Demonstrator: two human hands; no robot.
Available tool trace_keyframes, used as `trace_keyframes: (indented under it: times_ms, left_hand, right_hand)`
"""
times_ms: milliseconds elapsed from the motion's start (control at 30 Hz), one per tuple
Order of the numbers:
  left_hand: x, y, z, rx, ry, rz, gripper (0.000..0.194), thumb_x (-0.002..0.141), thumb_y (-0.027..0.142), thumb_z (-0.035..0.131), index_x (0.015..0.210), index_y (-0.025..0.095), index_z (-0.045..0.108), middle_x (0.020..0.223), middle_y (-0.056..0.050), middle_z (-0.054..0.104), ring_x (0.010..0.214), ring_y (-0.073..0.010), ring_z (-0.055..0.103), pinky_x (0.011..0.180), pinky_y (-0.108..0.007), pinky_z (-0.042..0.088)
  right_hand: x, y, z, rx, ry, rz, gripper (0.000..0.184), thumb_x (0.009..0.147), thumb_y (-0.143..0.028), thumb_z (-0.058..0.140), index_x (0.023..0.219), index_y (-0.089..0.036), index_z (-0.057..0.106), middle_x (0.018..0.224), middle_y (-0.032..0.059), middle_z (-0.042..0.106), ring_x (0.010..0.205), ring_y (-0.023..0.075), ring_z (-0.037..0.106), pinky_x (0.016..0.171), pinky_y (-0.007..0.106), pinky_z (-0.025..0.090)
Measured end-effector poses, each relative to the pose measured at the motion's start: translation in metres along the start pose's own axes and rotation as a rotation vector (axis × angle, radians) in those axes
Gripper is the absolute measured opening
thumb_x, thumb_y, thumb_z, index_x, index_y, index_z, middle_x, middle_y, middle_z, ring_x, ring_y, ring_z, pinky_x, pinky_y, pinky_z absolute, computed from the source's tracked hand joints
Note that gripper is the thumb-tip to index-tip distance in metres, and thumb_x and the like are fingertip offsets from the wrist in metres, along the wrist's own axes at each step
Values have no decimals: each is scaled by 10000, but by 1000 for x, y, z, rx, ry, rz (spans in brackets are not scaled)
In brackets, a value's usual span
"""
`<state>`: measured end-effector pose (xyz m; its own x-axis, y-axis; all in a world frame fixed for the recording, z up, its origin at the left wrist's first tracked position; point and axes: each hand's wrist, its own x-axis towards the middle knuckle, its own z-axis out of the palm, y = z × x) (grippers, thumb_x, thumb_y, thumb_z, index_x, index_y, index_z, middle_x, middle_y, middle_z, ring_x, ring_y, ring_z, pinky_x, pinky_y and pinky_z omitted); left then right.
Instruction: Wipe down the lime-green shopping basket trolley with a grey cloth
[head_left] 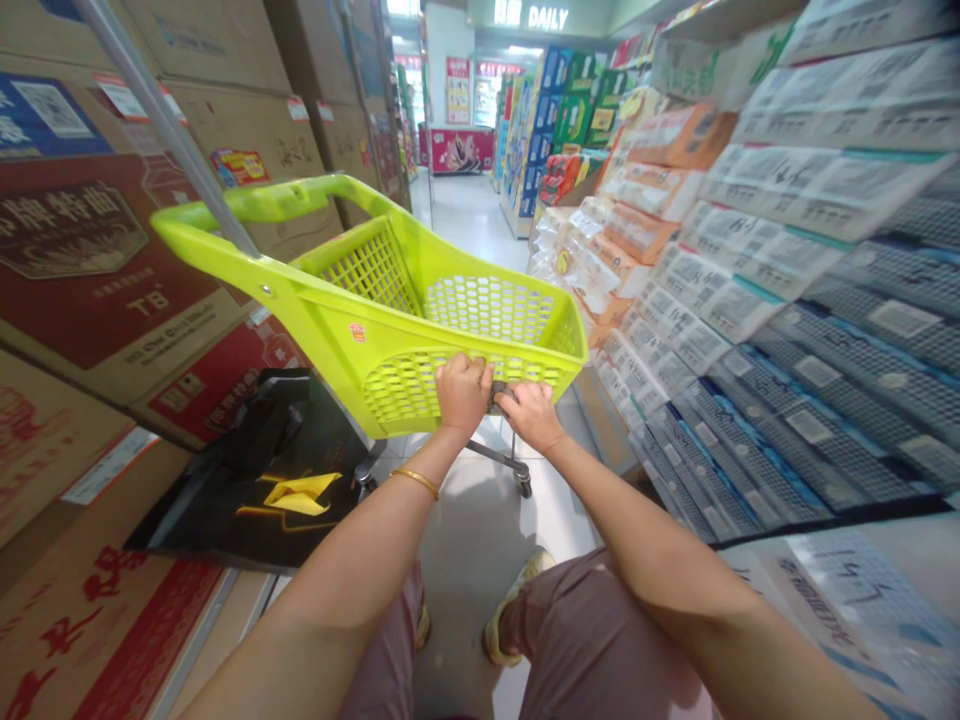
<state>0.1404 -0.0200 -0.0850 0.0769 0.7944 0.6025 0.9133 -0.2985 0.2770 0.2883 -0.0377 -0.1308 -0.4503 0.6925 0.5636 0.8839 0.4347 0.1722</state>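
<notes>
A lime-green plastic shopping cart (pixel 330 330) on a wheeled metal frame stands in front of me, its basket showing no goods. My left hand (pixel 461 393) is closed against the near side wall of the basket, over the honeycomb holes. Close beside it, my right hand (pixel 532 414) is closed too, its fingertips near the lower corner of that wall. Between the two hands shows a small dark, crumpled piece that looks like a cloth (pixel 497 397); both hands pinch it, and most of it is hidden by the fingers.
Stacked cardboard boxes (pixel 75 240) line the left side. A black bag (pixel 187 515) with a yellow piece (pixel 304 493) lies beside the cart. Packs of wrapped paper goods (pixel 780 240) are piled high on the right. A tiled aisle (pixel 469 205) runs ahead between shelves.
</notes>
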Motion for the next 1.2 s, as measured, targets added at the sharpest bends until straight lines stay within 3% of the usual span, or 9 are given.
trace_keyframes:
  times_ms: [233,367,567,767,900,1033,1200]
  left_hand:
    - [-1,4,-3,-8,-26,-17,258,890,340,443,786,200,634,788,-65,546,804,-204,502,704,-331,335]
    - [-2,6,-8,-23,-64,-18,228,871,315,457,793,189,629,797,-72,545,824,-218,507,708,-344,347]
    - [-3,2,-6,-17,-84,0,159,837,232,490,772,185,627,804,-67,555,835,-212,517,712,-338,349]
    - [-4,1,1,9,-4,18,317,921,380,390,881,200,647,785,-67,575,821,-204,527,727,-328,331]
    - [-5,2,0,38,-5,21,351,935,386,352,935,193,645,772,-77,602,819,-215,541,715,-324,327]
    - [-6,4,-2,20,-33,7,360,938,383,341,974,188,643,795,-93,631,825,-224,551,714,-323,330]
    - [-10,3,5,5,-17,-33,385,942,403,329,1040,196,638,760,-76,666,782,-205,579,711,-307,325]
  right_hand:
    - [30,5,-34,16,215,164,245,834,-230,495,998,-301,662,1041,57,562,993,222,406,837,360,252]
    - [37,5,-36,54,292,239,245,807,-229,506,986,-291,662,1045,62,543,1010,239,396,855,375,258]
    - [17,1,-11,9,189,147,218,824,-238,529,970,-315,670,1040,53,574,993,218,415,849,364,232]
    - [-12,-1,10,-10,40,6,191,874,-258,512,952,-335,668,1028,32,617,977,192,429,823,346,211]
    - [-15,0,11,-9,-12,-53,174,882,-278,507,957,-320,658,1025,36,621,966,189,433,819,338,213]
    - [-1,5,-4,-34,85,20,216,871,-225,493,976,-306,662,1017,56,608,956,200,434,817,348,222]
    - [20,12,-31,-21,287,228,237,820,-216,508,970,-304,668,1032,64,563,1009,235,407,844,377,245]
